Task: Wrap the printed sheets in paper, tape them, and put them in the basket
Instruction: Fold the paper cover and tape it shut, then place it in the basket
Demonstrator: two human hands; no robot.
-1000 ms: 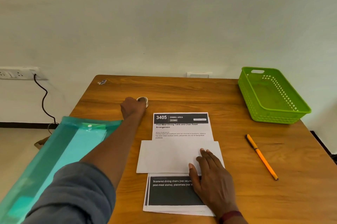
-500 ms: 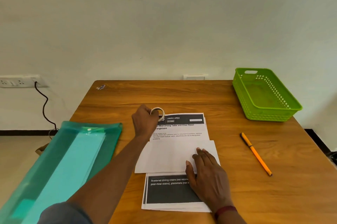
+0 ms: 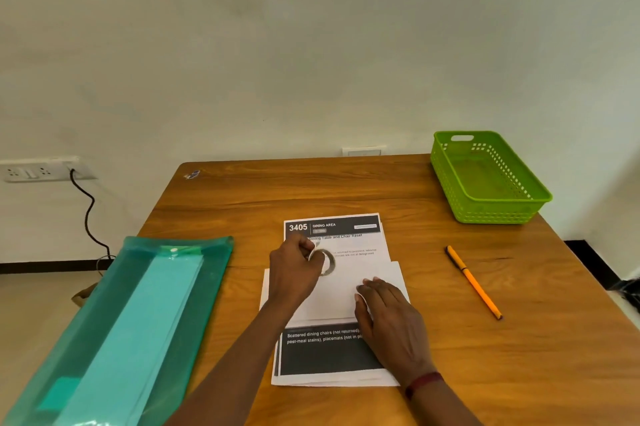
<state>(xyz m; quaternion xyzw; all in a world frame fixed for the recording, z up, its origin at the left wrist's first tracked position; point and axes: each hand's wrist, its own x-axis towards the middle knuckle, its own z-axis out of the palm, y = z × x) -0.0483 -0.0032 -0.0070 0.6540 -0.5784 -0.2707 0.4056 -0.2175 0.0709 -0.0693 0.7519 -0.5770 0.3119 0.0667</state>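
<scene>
The printed sheets [image 3: 332, 354] lie flat on the table [image 3: 519, 356], right in front of you, near its middle. A white paper [image 3: 341, 297] is folded across their middle, so the heading at the top and the dark part at the bottom stick out. Your right hand [image 3: 391, 318] lies flat on that paper, fingers straight and close together, and presses the fold down. Your left hand [image 3: 294, 266] hangs just over the top part of the sheets, its fingers curled round a small roll of tape [image 3: 327, 263]. So I think the wrap is mostly made and you are at the taping step. Next you need to find the loose end of the tape, pull out a short piece and stick it over the edge of the fold. That is hard with one hand, and the paper may spring open if you lift your right hand, so pin the fold with some fingers while you pull. The green basket [image 3: 495, 214] stands at the far right corner of the table, well apart from the sheets, and I see nothing in it; the bundle goes there last. A yellow pen [image 3: 472, 282] lies between the sheets and the basket, touching neither. On your left a see-through green folder [image 3: 207, 287] reaches past the table's edge, and a lighter stack of paper [image 3: 138, 339] shows inside it.
</scene>
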